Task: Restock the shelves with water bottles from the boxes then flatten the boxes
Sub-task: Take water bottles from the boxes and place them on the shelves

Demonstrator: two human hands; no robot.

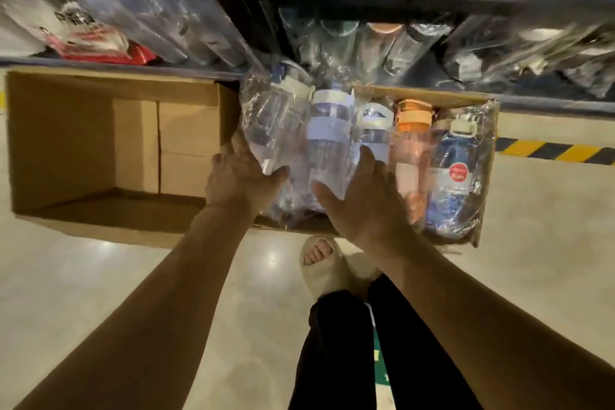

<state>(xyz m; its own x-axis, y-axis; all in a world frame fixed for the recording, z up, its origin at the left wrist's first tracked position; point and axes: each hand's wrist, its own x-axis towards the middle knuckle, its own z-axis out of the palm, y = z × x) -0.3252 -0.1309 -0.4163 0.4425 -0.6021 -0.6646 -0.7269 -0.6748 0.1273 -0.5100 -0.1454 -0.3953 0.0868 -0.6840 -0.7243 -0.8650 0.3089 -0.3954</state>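
An open cardboard box (432, 94) on the floor holds several plastic-wrapped water bottles. My left hand (238, 181) grips a clear bottle with a white cap (276, 120) at the box's left end, thumb across its front. My right hand (366, 203) wraps round the lower part of a bottle with pale purple-white bands (329, 130) beside it. An orange-capped bottle (411, 150) and a blue bottle (454, 173) lie further right in the box. A second cardboard box (66, 143) stands open and empty to the left.
A low shelf (549, 106) just behind the boxes carries more wrapped bottles (366, 43) and bagged goods. Yellow-black tape (549, 151) marks the floor at right. My foot in a pale sandal (321, 265) stands right before the full box.
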